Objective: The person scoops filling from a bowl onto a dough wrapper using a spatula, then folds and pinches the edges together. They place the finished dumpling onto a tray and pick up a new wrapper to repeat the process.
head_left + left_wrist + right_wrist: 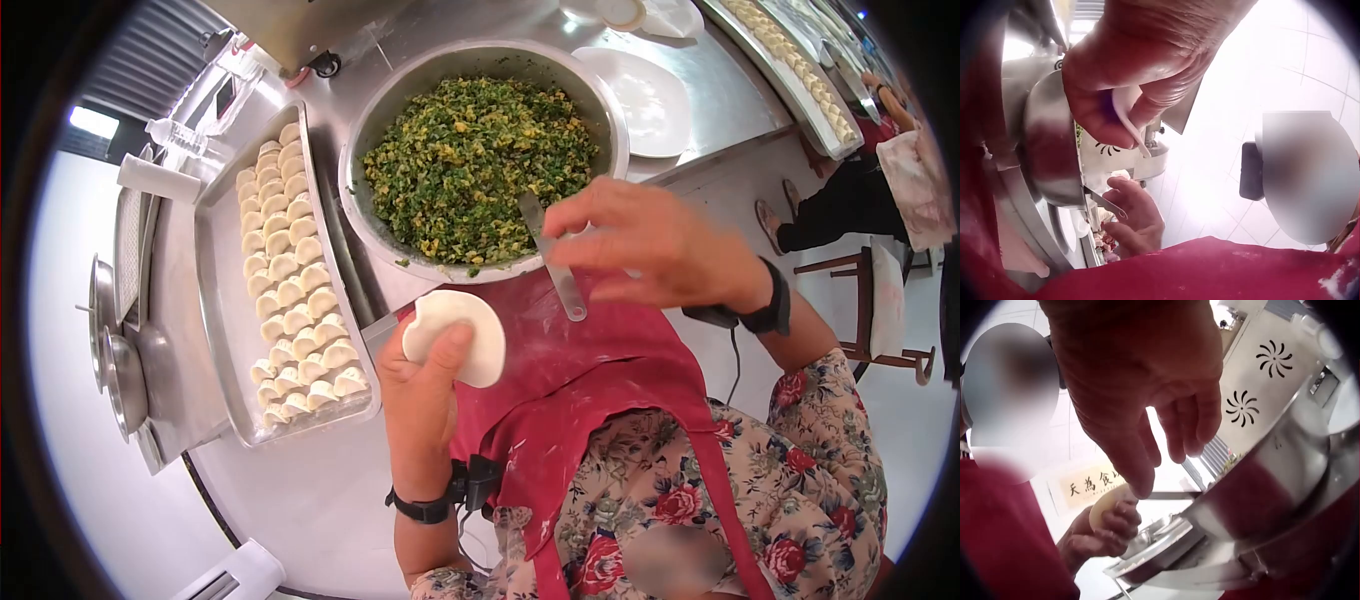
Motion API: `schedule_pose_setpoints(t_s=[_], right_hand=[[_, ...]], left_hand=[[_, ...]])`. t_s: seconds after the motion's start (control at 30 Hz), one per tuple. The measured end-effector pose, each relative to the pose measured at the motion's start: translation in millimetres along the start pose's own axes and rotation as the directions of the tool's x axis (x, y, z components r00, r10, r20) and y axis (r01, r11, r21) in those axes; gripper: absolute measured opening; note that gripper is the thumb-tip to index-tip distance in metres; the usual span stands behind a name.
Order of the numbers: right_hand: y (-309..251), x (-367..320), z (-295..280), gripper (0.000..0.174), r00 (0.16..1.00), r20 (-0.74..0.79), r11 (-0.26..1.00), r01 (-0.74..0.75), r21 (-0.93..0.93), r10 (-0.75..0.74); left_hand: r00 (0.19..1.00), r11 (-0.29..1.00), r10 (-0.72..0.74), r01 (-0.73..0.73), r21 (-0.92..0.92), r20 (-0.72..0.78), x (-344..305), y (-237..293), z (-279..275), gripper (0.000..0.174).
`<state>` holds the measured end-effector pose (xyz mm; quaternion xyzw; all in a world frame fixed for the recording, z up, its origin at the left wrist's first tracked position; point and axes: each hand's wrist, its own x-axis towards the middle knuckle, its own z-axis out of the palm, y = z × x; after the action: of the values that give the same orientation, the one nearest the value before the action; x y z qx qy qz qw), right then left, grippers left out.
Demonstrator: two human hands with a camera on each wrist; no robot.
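My left hand (422, 385) holds a round white dough wrapper (482, 335), the thumb lying across its face and the fingers behind it. In the left wrist view the wrapper (1124, 112) shows edge-on between thumb and fingers. A flat metal spatula (568, 293) leans over the near rim of a large steel bowl (352, 200), its blade end in chopped green and yellow filling (475, 160). Beside the spatula's handle is my right hand (655, 245), blurred, its fingers loosely spread. The right wrist view shows its thumb and fingers apart, the handle passing behind the thumb.
Left of the bowl, a metal tray (222, 340) holds rows of folded dumplings (283, 265). A white plate (650, 105) sits right of the bowl. Another tray of dumplings (790, 60) is at the upper right, near another person (905, 180) and a chair (870, 300).
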<state>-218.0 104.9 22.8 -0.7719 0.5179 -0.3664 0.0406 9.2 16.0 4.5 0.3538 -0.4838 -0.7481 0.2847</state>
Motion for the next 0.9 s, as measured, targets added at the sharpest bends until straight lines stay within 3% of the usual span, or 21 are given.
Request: schedule_pose_setpoints(t_s=[0.03,0.13,0.33,0.37,0.47,0.57,0.73,0.9], right_hand=[[-2.9,-2.2,4.3,0.023,1.0,0.006,0.997,0.024,-0.071,-0.024],[-6.0,-1.5,12.5,0.018,0.995,0.104,0.993,0.016,-0.121,-0.003],[24.9,15.9,11.7,0.01,0.98,-0.19,0.997,-0.066,-0.033,0.059],[31.2,17.2,8.9,0.011,0.984,-0.159,0.996,-0.087,0.004,0.086],[40.4,20.2,-7.2,0.012,0.983,-0.099,0.984,-0.148,0.099,0.157],[38.3,15.9,-18.9,0.009,0.882,-0.165,0.851,-0.352,0.391,0.441],[48.0,4.5,-29.4,0.009,0.844,-0.263,0.876,-0.404,0.262,0.468],[38.0,-1.6,-22.1,0.01,0.839,-0.192,0.824,-0.411,0.391,0.509]], left_hand=[[0.999,0.997,0.014,-0.017,-0.072,-0.043,1.2,-3.4,-2.6,0.026],[0.997,0.976,-0.077,0.079,-0.202,0.018,0.9,-5.2,-3.8,0.03],[0.987,0.906,-0.151,0.119,-0.407,-0.047,-5.3,-7.4,6.1,0.035],[0.985,0.891,-0.162,0.121,-0.437,-0.057,-5.6,-7.8,7.5,0.036],[0.991,0.892,-0.116,0.077,-0.445,-0.06,-6.4,-4.6,11.3,0.037],[0.989,0.892,-0.056,-0.01,-0.452,-0.134,-5.2,-6.0,10.5,0.036],[0.99,0.874,-0.054,-0.017,-0.486,-0.132,1.3,-11.1,1.7,0.034],[0.993,0.857,-0.053,-0.009,-0.516,-0.106,6.1,-8.0,4.2,0.033]])
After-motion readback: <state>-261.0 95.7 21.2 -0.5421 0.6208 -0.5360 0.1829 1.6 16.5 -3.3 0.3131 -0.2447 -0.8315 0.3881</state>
